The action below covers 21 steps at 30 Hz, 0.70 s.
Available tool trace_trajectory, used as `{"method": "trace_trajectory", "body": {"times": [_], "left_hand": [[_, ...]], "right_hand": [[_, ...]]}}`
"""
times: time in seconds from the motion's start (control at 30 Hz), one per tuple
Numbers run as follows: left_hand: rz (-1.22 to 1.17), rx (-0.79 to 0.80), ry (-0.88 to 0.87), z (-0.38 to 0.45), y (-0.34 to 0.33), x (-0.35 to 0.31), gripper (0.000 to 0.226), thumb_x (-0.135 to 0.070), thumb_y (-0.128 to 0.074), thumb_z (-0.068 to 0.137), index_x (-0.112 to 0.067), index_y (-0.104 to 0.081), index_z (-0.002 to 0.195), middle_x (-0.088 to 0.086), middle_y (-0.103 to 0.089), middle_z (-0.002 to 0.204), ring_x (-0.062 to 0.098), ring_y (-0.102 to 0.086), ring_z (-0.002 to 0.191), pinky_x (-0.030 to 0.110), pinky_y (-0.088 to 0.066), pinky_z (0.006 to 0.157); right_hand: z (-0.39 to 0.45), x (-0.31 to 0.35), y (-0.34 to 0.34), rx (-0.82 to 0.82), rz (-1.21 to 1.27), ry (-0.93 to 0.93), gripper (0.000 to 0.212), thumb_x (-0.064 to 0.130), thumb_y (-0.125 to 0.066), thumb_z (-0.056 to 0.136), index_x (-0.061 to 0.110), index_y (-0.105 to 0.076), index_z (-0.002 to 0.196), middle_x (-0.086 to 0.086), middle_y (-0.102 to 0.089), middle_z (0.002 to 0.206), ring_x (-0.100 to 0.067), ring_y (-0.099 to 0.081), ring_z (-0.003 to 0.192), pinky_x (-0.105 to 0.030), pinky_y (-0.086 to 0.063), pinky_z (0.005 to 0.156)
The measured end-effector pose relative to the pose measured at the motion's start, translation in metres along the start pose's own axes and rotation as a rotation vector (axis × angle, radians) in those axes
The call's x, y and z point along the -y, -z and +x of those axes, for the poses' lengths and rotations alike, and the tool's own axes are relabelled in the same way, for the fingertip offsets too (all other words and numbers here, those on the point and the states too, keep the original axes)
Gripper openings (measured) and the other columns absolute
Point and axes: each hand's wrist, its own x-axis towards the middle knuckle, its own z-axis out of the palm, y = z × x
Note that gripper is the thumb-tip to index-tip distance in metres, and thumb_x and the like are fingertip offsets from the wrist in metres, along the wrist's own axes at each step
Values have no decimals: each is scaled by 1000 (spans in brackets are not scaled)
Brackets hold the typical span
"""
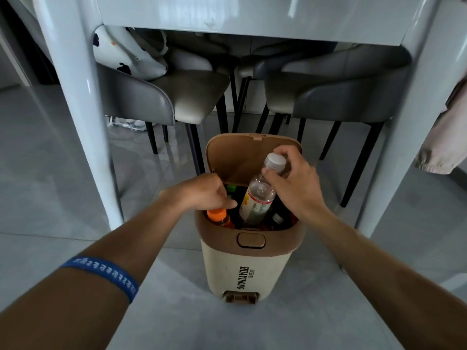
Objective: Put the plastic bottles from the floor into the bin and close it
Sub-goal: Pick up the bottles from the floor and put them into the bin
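A cream bin [246, 263] with a brown rim stands on the floor, its brown lid [242, 155] swung up and open. My right hand [295, 183] grips the neck of a clear bottle [257, 200] with a white cap; the bottle is tilted and its base is inside the bin. My left hand [204, 192] reaches into the bin's left side, fingers curled beside an orange-capped bottle [218, 217]; whether it holds anything is hidden. A green-capped bottle [231, 188] and a dark bottle [278, 219] also sit inside.
A white table [75, 102] stands right behind the bin, its legs to the left and right. Two grey chairs [192, 97] are tucked under it. A pinkish cloth [444, 142] hangs at the right edge. Grey tiled floor [50, 198] surrounds the bin.
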Motion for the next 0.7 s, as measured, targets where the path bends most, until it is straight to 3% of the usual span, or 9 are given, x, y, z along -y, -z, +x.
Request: {"method": "trace_trajectory", "body": {"times": [0.07,0.17,0.23,0.3,0.4,0.53,0.63,0.7], "left_hand": [[88,-50,5,6,-5,-6,33,-40,-67,88,-8,-74,91,6,-69,85,24,-67,83,38,-53,70],[220,-129,26,14,-20,-14,27,-27,-63,88,-14,-66,111,7,-67,106,27,-64,102,38,-52,83],[312,-125,73,22,-29,-22,33,-26,-58,89,-16,-60,120,7,-64,111,29,-57,113,39,-38,97],[397,-98,135,32,-35,-29,30,-26,-56,89,-18,-59,117,4,-62,107,28,-52,119,43,-26,107],[431,-113,199,38,-41,-33,15,-21,-58,87,-19,-56,101,1,-57,97,27,-52,118,45,-22,110],[334,-173,184,33,-25,-38,24,-19,-62,86,-14,-58,109,5,-59,98,30,-57,108,42,-37,97],[179,-303,129,26,15,-43,10,-17,-63,86,-14,-64,95,3,-60,83,24,-62,85,37,-49,75],[198,-345,95,19,30,-43,10,-17,-64,86,-15,-68,95,2,-63,84,22,-62,83,36,-52,71]], "right_hand": [[-5,-3,-1,-38,-18,23,30,34,-70,85,29,-55,110,13,-67,95,-3,-63,79,-27,-53,70],[-7,-8,5,-129,-2,25,29,34,-68,86,29,-54,111,13,-67,93,-3,-64,80,-34,-58,73],[-5,-10,11,-174,27,9,28,32,-67,86,29,-55,111,15,-65,90,-3,-63,79,-37,-57,73],[-5,-12,17,-201,53,11,27,31,-67,86,29,-55,111,19,-63,89,-1,-62,79,-36,-57,73],[-9,-17,23,-213,57,19,26,32,-66,87,29,-55,110,20,-62,89,-2,-62,79,-34,-56,72],[-12,-26,26,-221,87,0,30,35,-66,87,28,-54,114,17,-63,94,-3,-62,83,-37,-56,74],[-12,-25,26,-224,143,-4,32,31,-67,88,26,-52,116,17,-62,96,0,-62,84,-29,-55,74],[-12,-23,21,-176,168,3,34,29,-67,88,27,-51,118,15,-62,100,-1,-63,87,-26,-55,74]]}}
